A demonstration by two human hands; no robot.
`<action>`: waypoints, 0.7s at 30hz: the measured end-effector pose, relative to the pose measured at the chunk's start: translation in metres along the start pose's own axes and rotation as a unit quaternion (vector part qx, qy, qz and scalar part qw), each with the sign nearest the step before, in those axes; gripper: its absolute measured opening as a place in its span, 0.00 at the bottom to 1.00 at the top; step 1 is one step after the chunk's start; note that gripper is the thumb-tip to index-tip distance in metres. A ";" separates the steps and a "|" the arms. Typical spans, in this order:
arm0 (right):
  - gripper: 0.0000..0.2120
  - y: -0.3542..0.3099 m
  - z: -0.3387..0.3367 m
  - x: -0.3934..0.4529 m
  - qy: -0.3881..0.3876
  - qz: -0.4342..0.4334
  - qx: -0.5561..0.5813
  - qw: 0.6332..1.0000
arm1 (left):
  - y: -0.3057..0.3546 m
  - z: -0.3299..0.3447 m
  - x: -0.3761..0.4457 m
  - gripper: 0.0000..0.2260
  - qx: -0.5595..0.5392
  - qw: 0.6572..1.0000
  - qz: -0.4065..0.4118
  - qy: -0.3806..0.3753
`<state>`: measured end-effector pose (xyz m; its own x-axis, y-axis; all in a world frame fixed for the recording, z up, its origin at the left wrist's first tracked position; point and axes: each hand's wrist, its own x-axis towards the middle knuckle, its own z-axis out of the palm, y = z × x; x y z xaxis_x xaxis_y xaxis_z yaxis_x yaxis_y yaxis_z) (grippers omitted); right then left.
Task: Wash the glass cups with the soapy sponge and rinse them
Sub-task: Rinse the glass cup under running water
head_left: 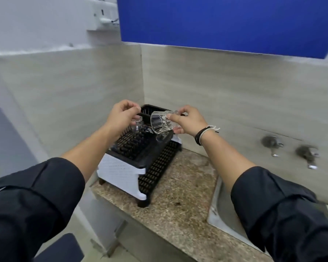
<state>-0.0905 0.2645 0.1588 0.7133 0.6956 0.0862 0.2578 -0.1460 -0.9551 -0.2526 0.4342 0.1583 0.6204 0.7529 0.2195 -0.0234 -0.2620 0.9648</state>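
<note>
My right hand (187, 120) grips a clear faceted glass cup (159, 122) by its base, tilted with the mouth facing left and down over the dish rack (125, 167). My left hand (121, 116) holds a second glass cup (135, 125) by its upper part, hanging just above the rack's black tray. Both hands hover over the far end of the rack, close together. No sponge is in view.
The black and white dish rack stands on a speckled stone counter (178, 195) in the corner. A steel sink (216, 210) lies at the right, with two wall taps (273, 144) above it. A blue cabinet (225, 21) hangs overhead.
</note>
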 end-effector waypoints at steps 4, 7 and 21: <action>0.18 -0.009 0.061 0.016 -0.033 0.007 -0.074 0.997 | -0.021 -0.051 0.014 0.04 0.007 1.000 -0.019 0.001; 0.19 -0.007 0.092 0.024 -0.069 0.011 -0.150 0.986 | -0.041 -0.072 0.019 0.03 0.003 0.999 -0.032 -0.002; 0.19 0.019 0.142 0.026 -0.210 -0.047 -0.515 0.829 | -0.099 -0.069 0.020 0.02 -0.039 0.997 -0.071 -0.014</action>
<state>-0.1593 0.3795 0.1025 0.4243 0.8899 -0.1677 0.8740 -0.4509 -0.1814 -0.2922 0.5166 0.0775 0.6428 0.7620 0.0778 0.0055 -0.1061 0.9943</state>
